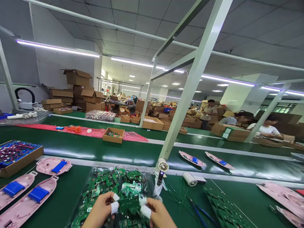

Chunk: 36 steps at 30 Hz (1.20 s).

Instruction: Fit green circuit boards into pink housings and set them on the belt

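The left hand point(101, 210) and right hand point(159, 215) are partly closed, with white tape point(115, 206) around some fingers, and they pinch a green circuit board point(131, 205) between them. The board sits just over a clear plastic bag point(144, 171) heaped with more green circuit boards point(106, 182), too many to count. The bag lies on the green surface point(64, 202) directly before the person. Left of the bag are three pink plastic housings point(28, 202), each with a blue pad point(36, 193), and beyond them a cardboard tray point(23, 164) holding bundled wires point(16, 152). To the right lie a white roll point(189, 179) and a green circuit-board panel point(225, 205). On the green conveyor belt point(102, 155) ahead rest two more pink housings point(192, 158) and, farther left, an open cardboard box point(113, 135) with a few boards inside. Three co-workers point(209, 114) are at work well beyond, among stacked cartons point(77, 77).
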Tool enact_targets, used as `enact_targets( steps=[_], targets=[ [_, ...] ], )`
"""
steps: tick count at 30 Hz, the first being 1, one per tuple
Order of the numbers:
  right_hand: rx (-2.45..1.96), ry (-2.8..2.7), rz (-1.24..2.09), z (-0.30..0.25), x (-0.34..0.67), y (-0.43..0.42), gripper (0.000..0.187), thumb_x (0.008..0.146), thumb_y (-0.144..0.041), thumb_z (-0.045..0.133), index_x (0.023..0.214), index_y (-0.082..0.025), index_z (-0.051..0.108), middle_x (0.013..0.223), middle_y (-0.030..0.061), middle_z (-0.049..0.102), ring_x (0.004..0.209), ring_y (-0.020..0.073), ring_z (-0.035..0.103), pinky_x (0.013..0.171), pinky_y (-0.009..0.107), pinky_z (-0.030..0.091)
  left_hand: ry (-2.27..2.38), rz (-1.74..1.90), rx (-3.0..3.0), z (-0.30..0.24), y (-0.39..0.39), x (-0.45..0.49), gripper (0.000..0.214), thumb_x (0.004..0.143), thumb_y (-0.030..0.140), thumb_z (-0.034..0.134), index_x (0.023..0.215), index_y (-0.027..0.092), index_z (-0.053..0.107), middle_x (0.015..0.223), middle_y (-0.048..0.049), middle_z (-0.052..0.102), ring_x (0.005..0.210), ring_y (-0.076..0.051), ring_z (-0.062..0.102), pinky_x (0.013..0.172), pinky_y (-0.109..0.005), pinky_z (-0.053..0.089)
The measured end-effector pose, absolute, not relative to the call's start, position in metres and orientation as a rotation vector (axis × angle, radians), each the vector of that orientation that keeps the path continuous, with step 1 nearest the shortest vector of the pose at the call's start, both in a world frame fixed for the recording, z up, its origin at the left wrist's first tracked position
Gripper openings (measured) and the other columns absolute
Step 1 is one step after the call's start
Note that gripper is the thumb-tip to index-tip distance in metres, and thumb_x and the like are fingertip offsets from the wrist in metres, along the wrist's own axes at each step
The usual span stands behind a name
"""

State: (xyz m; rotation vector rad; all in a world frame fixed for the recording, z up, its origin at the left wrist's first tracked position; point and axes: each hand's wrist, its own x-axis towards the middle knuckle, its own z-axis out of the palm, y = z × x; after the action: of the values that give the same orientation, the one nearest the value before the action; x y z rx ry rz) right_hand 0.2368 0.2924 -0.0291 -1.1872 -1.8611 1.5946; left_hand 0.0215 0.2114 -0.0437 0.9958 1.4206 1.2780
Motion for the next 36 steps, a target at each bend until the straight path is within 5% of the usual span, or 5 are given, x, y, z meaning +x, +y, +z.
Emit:
enact_targets(
  steps=[13,17,25,29,36],
  targets=[
    [-0.735,-1.390,2.047,-0.020,0.156,0.288,0.049,0.053,-0.055,0.079,0.055,-0.018,0.047,0.046,0.0007,0.058,0.031,0.0024,0.039,0.029,0.014,0.022,1.082,1.490,0.680,-0.024,0.193,-0.002,0.044,0.048,0.050,0.088,0.056,0.014,0.064,0.054,0.0071,0.041,0.042,-0.001,0.027,0.039,-0.015,0.024],
    [-0.627,-1.271,2.282,-0.011,0.110,0.284,0.050,0.048,-0.047,0.084,0.060,-0.020,0.044,0.044,-0.0036,0.053,0.032,0.0040,0.041,0.030,0.015,0.021,1.063,1.556,0.574,-0.024,0.195,-0.018,0.045,0.044,0.050,0.090,0.068,0.016,0.073,0.061,0.0013,0.056,0.051,-0.005,0.043,0.048,-0.016,0.035],
    [-0.751,-1.286,2.465,-0.015,0.076,0.308,0.038,0.095,-0.037,0.055,0.064,-0.016,0.047,0.052,-0.0103,0.043,0.037,0.0011,0.033,0.033,0.013,0.022,1.370,1.745,0.895,-0.035,0.196,-0.095,0.029,0.053,0.043,0.087,0.070,0.022,0.076,0.072,0.0025,0.064,0.075,-0.014,0.053,0.068,-0.017,0.041],
    [-0.857,-1.432,2.366,-0.015,0.083,0.319,0.036,0.096,-0.038,0.054,0.069,-0.015,0.052,0.054,-0.0105,0.043,0.037,0.0011,0.033,0.034,0.013,0.025,1.785,1.546,1.329,-0.049,0.193,-0.123,0.029,0.074,0.050,0.062,0.081,0.024,0.074,0.090,-0.0026,0.068,0.090,-0.024,0.061,0.083,-0.027,0.046],
    [-1.090,-1.854,1.892,0.003,0.102,0.353,0.024,0.095,-0.033,0.057,0.082,-0.012,0.060,0.063,-0.0068,0.055,0.043,0.0030,0.046,0.039,0.015,0.038,2.236,1.143,1.502,-0.043,0.203,-0.096,0.053,0.075,0.026,0.042,0.120,0.003,0.059,0.123,-0.0240,0.056,0.114,-0.040,0.053,0.101,-0.053,0.038]
  ],
)
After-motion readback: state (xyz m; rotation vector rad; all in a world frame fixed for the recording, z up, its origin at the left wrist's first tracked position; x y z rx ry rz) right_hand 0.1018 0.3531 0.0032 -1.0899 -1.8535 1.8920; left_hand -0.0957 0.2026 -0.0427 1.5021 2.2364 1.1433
